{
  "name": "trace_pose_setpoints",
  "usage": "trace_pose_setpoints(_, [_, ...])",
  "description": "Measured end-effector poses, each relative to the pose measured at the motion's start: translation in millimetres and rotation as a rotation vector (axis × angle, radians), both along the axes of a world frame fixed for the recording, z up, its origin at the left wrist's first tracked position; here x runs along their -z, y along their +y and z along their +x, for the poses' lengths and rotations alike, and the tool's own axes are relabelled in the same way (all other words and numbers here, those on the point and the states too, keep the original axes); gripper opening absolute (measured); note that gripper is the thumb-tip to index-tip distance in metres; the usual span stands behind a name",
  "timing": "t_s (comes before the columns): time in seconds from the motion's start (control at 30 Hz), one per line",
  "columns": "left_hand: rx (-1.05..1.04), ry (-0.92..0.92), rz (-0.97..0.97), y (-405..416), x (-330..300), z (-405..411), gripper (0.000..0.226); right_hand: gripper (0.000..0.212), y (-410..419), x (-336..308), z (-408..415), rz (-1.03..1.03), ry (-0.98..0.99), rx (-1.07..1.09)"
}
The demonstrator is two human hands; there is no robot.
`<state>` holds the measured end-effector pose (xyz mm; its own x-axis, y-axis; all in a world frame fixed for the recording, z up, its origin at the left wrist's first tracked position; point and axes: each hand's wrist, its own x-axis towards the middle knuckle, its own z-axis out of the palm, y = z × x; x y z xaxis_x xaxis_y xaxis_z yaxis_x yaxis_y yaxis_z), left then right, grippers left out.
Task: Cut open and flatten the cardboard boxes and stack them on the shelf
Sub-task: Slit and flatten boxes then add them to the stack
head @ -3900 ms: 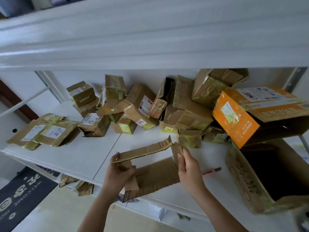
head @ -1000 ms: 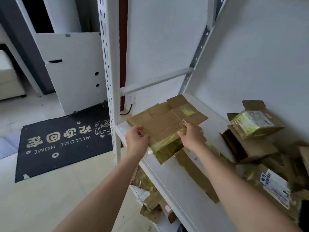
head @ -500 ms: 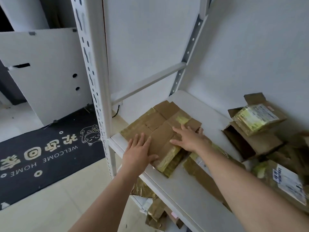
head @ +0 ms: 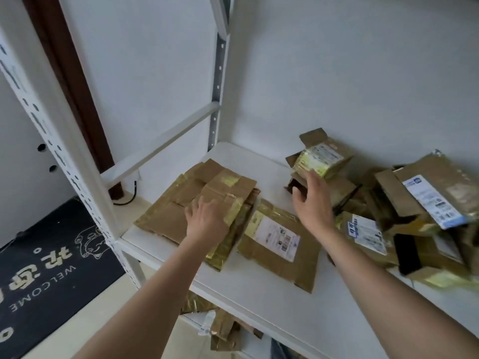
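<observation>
A: Entry, stacking step. Your left hand (head: 207,218) lies flat, fingers straight, pressing on the flattened stack (head: 197,203) at the left end of the shelf (head: 259,294). It grasps nothing. Keep that palm down until the top sheet sits square; its taped flap looks springy and may lift.

B: And the right?

A: Your right hand (head: 311,200) is spread and relaxed, empty, reaching at the small open box (head: 321,161) near the back wall. I cannot tell whether the fingertips touch it yet. That box is not flattened: its flaps stand up and the yellow-taped side faces you.

B: How should you take it?

A: Judgement only: grip it across the body, not by a loose flap, which would likely fold or tear. Lift it clear of the pile of uncut boxes (head: 414,203) to its right so nothing slides off the shelf edge.

B: Anything in the way?

A: A flattened piece with a white label (head: 277,239) lies just beside the stack, apart from it. It wants joining to the stack.
</observation>
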<state>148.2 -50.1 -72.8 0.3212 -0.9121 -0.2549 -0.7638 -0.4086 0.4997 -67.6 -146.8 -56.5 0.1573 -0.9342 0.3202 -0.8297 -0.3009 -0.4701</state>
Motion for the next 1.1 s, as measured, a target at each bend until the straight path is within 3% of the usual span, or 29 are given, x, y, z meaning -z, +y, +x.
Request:
trace_pose_setpoints(0.13, [0.143, 0.066, -0.216, -41, -17, -44, 0.036, 0.068, -21, -10, -39, 0.027, -0.056, 0.186])
trace_pose_setpoints(0.3, [0.257, 0.127, -0.32, -90, -13, -88, 0.074, 0.083, -53, -6, -69, 0.119, -0.14, 0.234])
trace_pose_setpoints(0.67, [0.266, 0.437, -0.511, -180, -4, -141, 0.06, 0.078, -89, 30, -89, 0.031, -0.24, -0.037])
trace_pose_setpoints(0.9, [0.033, 1.003, -0.377, -170, -22, -140, 0.055, 0.077, -69, 13, -90, 0.184, -0.423, -0.108])
trace_pose_setpoints(1.0, [-0.06, 1.202, -0.311, -139, -45, -140, 0.036, 0.067, -36, -11, -83, 0.196, -0.512, -0.174])
trace_pose_setpoints(1.1, [-0.188, 1.34, -0.219, -98, -57, -144, 0.045, 0.051, 8, -37, -80, 0.117, -0.533, -0.148])
